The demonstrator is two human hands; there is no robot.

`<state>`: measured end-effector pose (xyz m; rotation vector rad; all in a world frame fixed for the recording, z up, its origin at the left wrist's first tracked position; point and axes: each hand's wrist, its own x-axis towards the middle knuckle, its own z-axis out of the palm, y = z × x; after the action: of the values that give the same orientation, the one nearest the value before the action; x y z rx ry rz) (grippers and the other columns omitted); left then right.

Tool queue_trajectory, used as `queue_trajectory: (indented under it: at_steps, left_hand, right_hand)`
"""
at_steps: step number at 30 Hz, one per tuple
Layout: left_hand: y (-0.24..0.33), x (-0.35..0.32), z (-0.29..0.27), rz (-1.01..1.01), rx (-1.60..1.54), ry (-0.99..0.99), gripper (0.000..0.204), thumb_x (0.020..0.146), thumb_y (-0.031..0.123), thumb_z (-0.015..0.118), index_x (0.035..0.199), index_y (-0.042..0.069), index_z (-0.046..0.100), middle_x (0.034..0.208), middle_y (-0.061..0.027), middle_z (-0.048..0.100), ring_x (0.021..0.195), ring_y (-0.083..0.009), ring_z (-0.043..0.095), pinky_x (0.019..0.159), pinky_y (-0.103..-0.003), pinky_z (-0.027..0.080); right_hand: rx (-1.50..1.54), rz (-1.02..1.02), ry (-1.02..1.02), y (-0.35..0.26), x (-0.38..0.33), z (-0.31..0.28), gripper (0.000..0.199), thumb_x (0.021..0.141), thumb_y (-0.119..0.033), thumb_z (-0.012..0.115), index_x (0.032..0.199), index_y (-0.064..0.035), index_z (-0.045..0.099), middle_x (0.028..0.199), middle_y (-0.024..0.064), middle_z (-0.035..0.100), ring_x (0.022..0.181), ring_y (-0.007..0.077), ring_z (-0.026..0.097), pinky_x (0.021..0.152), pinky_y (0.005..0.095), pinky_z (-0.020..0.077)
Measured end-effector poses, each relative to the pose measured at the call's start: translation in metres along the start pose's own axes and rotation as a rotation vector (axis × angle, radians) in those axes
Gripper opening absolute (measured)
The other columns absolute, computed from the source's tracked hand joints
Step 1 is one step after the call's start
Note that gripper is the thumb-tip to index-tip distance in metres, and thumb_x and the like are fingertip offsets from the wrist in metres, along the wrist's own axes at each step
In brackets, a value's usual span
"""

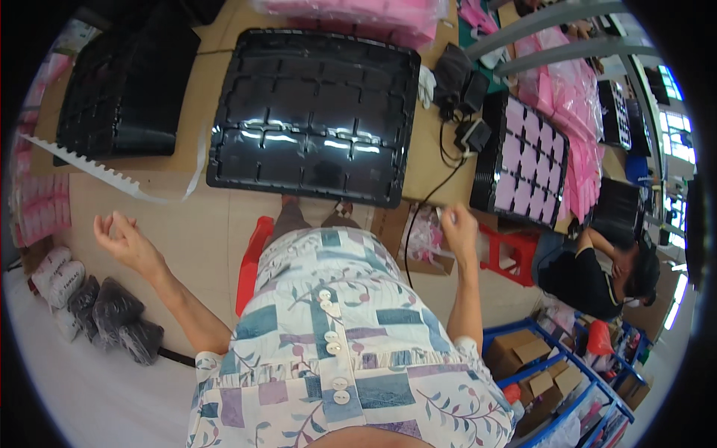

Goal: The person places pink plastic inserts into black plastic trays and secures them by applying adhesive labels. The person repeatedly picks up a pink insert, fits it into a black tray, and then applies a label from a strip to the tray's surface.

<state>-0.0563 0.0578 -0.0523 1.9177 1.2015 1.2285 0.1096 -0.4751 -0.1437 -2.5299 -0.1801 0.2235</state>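
Note:
My left hand (128,245) is held off the table's front edge on the left, its fingers loosely curled and apart, with nothing seen in it. Beyond it a white strip with a toothed edge (89,169) curves out past the table edge, apart from the fingers. My right hand (461,233) is closed in front of the table on the right; whatever its fingers may pinch is too small to make out. Between and beyond both hands lies a glossy black plastic tray (317,112) with moulded compartments, touched by neither hand.
A stack of black trays (131,86) stands at the left. Pink pieces fill another black tray (526,157) at the right, near a black cable (435,193) and adapters. Red stools (254,257), blue shelving (523,328) and a seated person (597,272) are around me.

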Motion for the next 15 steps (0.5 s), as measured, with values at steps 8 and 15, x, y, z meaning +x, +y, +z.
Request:
queue_trajectory:
  at_steps: [8,15]
  left_hand:
    - [0.124,-0.067,0.111,0.275,-0.239,-0.729,0.019,0.093,0.002,0.062,0.111,0.002,0.067,0.102,-0.0062,0.067,0.093,-0.0158,0.063,0.082,-0.028,0.050]
    - [0.174,-0.023,0.270,0.721,-0.250,-0.695,0.012,0.090,0.007,0.060,0.094,0.000,0.069,0.096,-0.0152,0.070,0.093,-0.0321,0.066,0.083,-0.039,0.051]
  right_hand:
    - [-0.688,-0.067,-0.266,0.338,-0.064,0.074,0.026,0.085,-0.017,0.063,0.103,0.0009,0.063,0.090,0.0215,0.069,0.093,0.0421,0.065,0.077,0.0424,0.0540]
    - [-0.507,0.433,-0.452,0.301,-0.040,0.091,0.032,0.092,-0.021,0.050,0.110,-0.0009,0.067,0.100,0.0196,0.071,0.111,0.0317,0.063,0.096,0.0362,0.0482]
